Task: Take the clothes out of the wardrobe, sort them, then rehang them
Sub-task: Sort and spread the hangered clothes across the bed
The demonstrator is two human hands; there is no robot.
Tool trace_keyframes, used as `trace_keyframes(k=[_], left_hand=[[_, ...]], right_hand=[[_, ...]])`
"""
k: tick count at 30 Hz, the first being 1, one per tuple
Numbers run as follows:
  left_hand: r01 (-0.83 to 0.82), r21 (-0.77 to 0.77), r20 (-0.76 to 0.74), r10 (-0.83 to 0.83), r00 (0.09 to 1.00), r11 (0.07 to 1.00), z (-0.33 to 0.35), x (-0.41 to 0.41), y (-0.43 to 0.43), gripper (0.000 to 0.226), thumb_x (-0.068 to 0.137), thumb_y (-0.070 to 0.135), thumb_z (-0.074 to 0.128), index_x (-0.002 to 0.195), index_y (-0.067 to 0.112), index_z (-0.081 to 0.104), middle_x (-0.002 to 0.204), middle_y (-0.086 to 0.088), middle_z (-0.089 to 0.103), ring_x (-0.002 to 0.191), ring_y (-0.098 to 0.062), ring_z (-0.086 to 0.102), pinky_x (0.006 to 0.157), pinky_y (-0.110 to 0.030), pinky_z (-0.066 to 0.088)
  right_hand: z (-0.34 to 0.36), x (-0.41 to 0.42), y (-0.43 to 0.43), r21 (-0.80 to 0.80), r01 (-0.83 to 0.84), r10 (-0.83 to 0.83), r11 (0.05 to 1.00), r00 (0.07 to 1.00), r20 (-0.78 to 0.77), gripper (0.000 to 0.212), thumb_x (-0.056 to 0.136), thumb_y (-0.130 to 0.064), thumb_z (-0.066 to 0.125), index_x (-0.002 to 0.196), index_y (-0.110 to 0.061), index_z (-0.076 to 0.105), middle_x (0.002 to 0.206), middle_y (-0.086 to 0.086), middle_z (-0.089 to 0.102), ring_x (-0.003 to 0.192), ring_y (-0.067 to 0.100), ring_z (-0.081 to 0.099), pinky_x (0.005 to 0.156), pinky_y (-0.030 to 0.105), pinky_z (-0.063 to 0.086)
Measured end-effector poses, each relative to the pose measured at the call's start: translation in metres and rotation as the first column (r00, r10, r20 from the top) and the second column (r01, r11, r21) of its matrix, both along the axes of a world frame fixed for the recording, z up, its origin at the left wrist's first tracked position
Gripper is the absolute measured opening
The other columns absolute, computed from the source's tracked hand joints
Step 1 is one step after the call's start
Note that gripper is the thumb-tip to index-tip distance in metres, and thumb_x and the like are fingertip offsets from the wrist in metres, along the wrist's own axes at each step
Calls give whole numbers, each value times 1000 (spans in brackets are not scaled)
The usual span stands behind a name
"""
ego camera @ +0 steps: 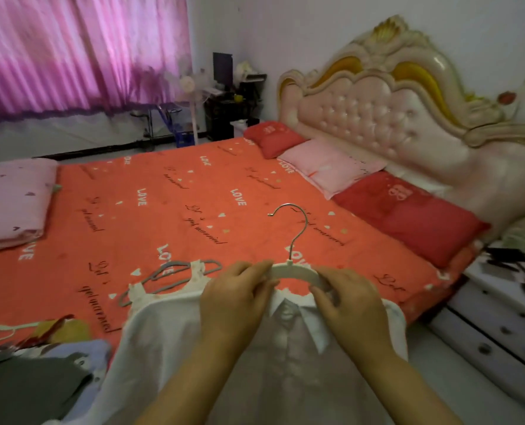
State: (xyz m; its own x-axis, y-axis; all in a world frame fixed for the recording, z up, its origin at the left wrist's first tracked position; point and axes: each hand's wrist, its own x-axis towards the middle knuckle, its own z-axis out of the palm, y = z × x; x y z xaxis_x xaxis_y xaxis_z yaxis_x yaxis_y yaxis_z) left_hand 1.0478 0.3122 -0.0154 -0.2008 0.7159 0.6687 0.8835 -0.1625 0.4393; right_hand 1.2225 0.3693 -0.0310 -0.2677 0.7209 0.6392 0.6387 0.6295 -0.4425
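Head view: my left hand (236, 289) gripped the left end of the white hanger (295, 270), fingers curled round it. My right hand (347, 299) pinched the right end, fingertips narrow, right at the collar. The white collared shirt (169, 332) sat on that hanger, in front of me at the near edge of the orange LOVE sheet (163, 194). The steel hook (299, 228) pointed up. Grey hangers (175, 271) lay on the sheet just left of my left hand. A clothes heap (40, 381) was near-left, a folded pink quilt (12, 197) far left, and pillows (408, 216) lay along the headboard (377, 118).
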Motion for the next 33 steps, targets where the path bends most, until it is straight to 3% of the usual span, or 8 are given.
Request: trace_keyframes(k=[5, 9, 12, 15, 19, 23, 29, 33], left_hand=[[16, -28, 94, -14, 996, 999, 9, 59, 59, 38, 76, 46, 50, 98, 25, 73, 80, 5, 67, 68, -14, 61, 51, -22, 46], [44, -51, 177, -34, 984, 998, 8, 86, 111, 31, 73, 37, 63, 100, 25, 73, 83, 3, 68, 72, -16, 62, 57, -19, 41], [78, -61, 268, -59, 962, 995, 0, 96, 153, 34, 75, 35, 60, 106, 28, 71, 90, 3, 67, 80, -17, 62, 64, -21, 40], [92, -69, 312, -66, 948, 993, -11, 96, 201, 33, 76, 35, 60, 106, 26, 71, 90, 1, 67, 81, -19, 64, 65, -23, 41], [52, -96, 330, -17, 944, 994, -26, 82, 259, 33, 75, 35, 62, 105, 24, 71, 87, 2, 68, 81, -13, 60, 64, -20, 39], [53, -179, 377, 19, 926, 982, -40, 58, 306, 34, 80, 34, 61, 111, 23, 69, 97, -1, 67, 90, -21, 62, 71, -23, 39], [-56, -237, 347, 138, 927, 970, -59, 10, 367, 40, 80, 39, 55, 113, 22, 68, 99, -3, 67, 93, -23, 61, 73, -29, 44], [-120, -334, 327, 234, 916, 935, -74, -26, 411, 33, 88, 34, 62, 119, 23, 64, 109, -2, 65, 103, -22, 57, 78, -28, 39]], right_hand=[[21, 59, 54, 70, 41, -44, 997, 998, 38, 36, 77, -34, 51, 101, -15, 71, 79, 3, 66, 71, 28, 62, 65, 41, 53], [27, 85, 105, 89, 84, -91, 993, 992, 87, 35, 76, -29, 57, 103, -14, 71, 81, 6, 66, 74, 29, 61, 67, 41, 52], [26, 94, 148, 123, 76, -89, 990, 990, 109, 31, 74, -23, 62, 103, -13, 72, 78, 6, 65, 69, 29, 60, 64, 39, 50], [22, 93, 194, 128, 51, -65, 990, 991, 114, 37, 78, -33, 52, 103, -14, 72, 81, 4, 67, 69, 29, 60, 66, 39, 50], [12, 76, 258, 95, 37, -52, 995, 984, 170, 34, 77, -32, 56, 101, -13, 72, 77, 5, 66, 67, 29, 60, 63, 38, 49], [-1, 48, 310, 25, 18, -22, 1000, 982, 186, 26, 73, -20, 65, 97, -14, 72, 70, 3, 61, 64, 26, 57, 60, 36, 47], [-21, -6, 388, -41, -65, 72, 997, 974, 216, 25, 77, -27, 58, 94, -15, 72, 71, 4, 63, 66, 28, 57, 66, 38, 49], [-43, -49, 442, -115, -155, 174, 981, 967, 186, 25, 76, -25, 61, 96, -15, 72, 70, 5, 62, 65, 27, 56, 62, 36, 46]])
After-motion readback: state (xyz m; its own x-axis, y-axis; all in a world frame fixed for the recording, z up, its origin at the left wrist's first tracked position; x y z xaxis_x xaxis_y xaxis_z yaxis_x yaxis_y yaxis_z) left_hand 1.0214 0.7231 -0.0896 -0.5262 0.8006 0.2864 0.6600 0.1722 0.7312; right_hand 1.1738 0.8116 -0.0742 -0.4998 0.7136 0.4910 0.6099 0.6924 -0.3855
